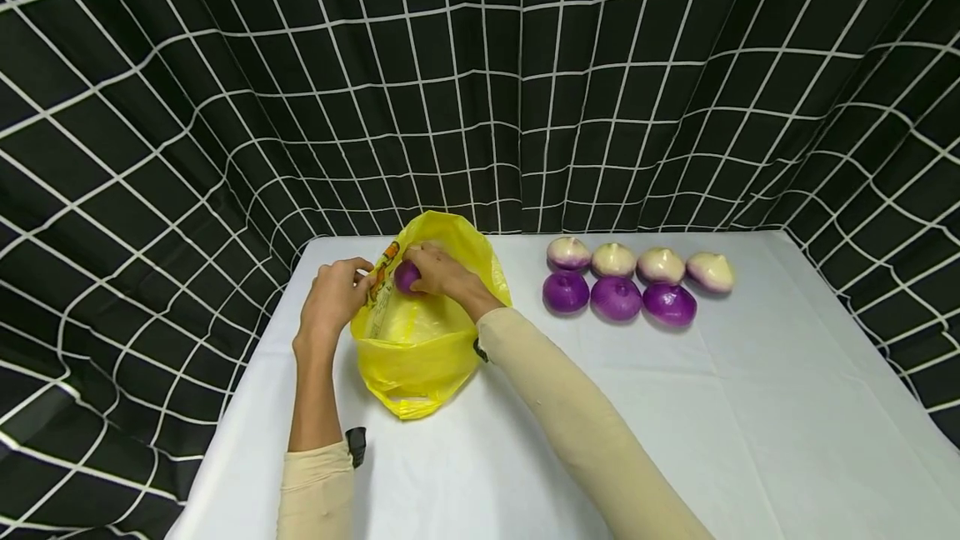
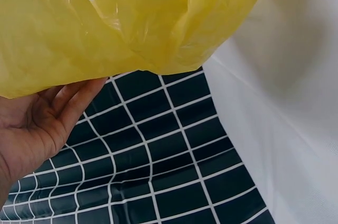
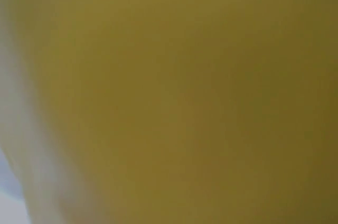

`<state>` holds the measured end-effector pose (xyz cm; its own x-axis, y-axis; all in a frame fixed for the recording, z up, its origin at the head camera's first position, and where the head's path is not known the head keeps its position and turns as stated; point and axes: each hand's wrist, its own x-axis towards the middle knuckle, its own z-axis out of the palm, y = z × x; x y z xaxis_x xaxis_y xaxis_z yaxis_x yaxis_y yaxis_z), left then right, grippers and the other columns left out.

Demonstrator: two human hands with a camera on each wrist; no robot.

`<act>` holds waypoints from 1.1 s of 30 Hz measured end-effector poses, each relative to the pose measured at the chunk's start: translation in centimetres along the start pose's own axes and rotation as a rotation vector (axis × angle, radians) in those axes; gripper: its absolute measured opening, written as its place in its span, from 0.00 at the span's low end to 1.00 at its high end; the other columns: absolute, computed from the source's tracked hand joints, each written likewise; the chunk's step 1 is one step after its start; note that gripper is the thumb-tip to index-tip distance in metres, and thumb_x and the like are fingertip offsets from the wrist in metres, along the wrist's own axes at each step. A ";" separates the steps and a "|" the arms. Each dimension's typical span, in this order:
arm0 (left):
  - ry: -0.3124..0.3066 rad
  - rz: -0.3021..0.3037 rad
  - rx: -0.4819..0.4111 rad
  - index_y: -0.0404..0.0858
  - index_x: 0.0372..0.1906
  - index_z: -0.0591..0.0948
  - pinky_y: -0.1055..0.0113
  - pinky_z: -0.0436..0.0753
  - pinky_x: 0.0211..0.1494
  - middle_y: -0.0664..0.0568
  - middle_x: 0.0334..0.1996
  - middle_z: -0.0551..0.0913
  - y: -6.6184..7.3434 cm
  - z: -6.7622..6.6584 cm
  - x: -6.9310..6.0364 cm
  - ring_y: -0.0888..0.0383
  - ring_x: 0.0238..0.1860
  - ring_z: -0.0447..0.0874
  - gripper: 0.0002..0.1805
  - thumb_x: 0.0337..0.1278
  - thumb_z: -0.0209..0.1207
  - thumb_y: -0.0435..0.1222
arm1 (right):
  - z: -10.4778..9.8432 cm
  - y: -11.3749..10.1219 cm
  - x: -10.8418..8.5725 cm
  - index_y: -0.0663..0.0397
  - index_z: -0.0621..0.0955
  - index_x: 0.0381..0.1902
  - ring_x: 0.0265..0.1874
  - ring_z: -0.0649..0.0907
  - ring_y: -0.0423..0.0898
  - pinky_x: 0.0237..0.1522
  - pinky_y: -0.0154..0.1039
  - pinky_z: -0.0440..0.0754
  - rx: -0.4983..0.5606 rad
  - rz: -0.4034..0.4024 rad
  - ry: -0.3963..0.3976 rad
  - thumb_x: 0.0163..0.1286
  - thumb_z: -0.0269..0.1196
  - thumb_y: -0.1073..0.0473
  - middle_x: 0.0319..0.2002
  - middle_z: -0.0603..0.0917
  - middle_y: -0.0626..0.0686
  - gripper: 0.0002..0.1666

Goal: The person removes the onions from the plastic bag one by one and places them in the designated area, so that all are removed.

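Note:
A yellow plastic bag [image 1: 420,369] stands with its mouth wide on the left part of the table. My left hand [image 1: 333,294] pinches the bag's left rim; in the left wrist view the fingers of that hand [image 2: 47,118] go behind the yellow plastic. Reaching in from the right, my right hand [image 1: 442,273] grips a purple onion [image 1: 407,277] inside the bag's mouth, near its left wall. Part of the onion is hidden by the fingers. Yellow plastic [image 3: 185,97], blurred and very close, fills most of the right wrist view.
Right of the bag, three purple onions [image 1: 617,298] sit in a front row. Behind them is a row of several white-and-purple turnips [image 1: 661,265]. All rest on a white tablecloth [image 1: 787,407]. Black curtain with a white grid [image 1: 480,90] surrounds the back and sides.

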<state>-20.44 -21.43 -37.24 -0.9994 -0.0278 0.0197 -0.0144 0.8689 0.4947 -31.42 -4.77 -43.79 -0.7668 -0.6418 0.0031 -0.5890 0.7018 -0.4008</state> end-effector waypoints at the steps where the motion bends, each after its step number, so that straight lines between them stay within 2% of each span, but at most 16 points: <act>1: -0.003 -0.003 -0.002 0.29 0.63 0.81 0.56 0.87 0.44 0.30 0.53 0.88 0.0 0.0 0.0 0.40 0.47 0.90 0.18 0.77 0.55 0.33 | 0.0 0.0 0.1 0.56 0.80 0.64 0.62 0.79 0.52 0.69 0.44 0.77 -0.006 -0.004 0.000 0.70 0.72 0.58 0.61 0.83 0.57 0.27; 8: -0.003 -0.008 -0.005 0.29 0.63 0.81 0.52 0.89 0.49 0.30 0.54 0.88 0.0 -0.2 -0.1 0.39 0.49 0.91 0.18 0.78 0.55 0.34 | -0.8 -0.3 0.2 0.58 0.85 0.53 0.52 0.81 0.50 0.58 0.40 0.82 -0.004 -0.009 0.059 0.67 0.73 0.62 0.51 0.87 0.56 0.18; 15: -0.009 -0.020 -0.013 0.29 0.63 0.81 0.54 0.88 0.48 0.30 0.53 0.88 -0.1 0.0 -0.3 0.40 0.48 0.91 0.18 0.77 0.55 0.34 | -0.5 -0.3 0.0 0.61 0.77 0.54 0.53 0.81 0.51 0.61 0.41 0.81 -0.017 -0.025 -0.008 0.60 0.79 0.57 0.51 0.84 0.58 0.30; 22: 0.003 -0.022 -0.019 0.29 0.63 0.81 0.55 0.88 0.47 0.30 0.53 0.88 -0.1 0.1 -0.4 0.41 0.47 0.91 0.18 0.77 0.56 0.34 | -0.9 0.0 -0.6 0.61 0.77 0.53 0.52 0.80 0.51 0.59 0.41 0.81 0.010 -0.010 -0.031 0.59 0.79 0.58 0.50 0.84 0.58 0.29; 28: 0.007 -0.025 -0.020 0.29 0.64 0.81 0.55 0.88 0.47 0.30 0.54 0.88 -0.2 0.0 -0.5 0.41 0.46 0.91 0.19 0.77 0.56 0.34 | -2.8 0.6 -2.3 0.61 0.79 0.53 0.53 0.81 0.52 0.59 0.41 0.84 0.073 -0.005 -0.052 0.60 0.78 0.58 0.54 0.84 0.58 0.27; 33: 0.006 -0.045 -0.023 0.30 0.65 0.80 0.54 0.89 0.49 0.30 0.55 0.87 -0.2 -0.2 -0.6 0.41 0.48 0.89 0.20 0.77 0.56 0.35 | -5.9 1.2 -5.6 0.60 0.79 0.57 0.55 0.83 0.54 0.60 0.45 0.85 0.124 -0.013 0.009 0.60 0.78 0.58 0.57 0.84 0.60 0.31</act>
<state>-19.82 -21.72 -37.16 -0.9976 -0.0696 0.0019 -0.0587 0.8553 0.5147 -29.31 1.48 -38.89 -0.7618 -0.6476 0.0168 -0.5634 0.6495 -0.5107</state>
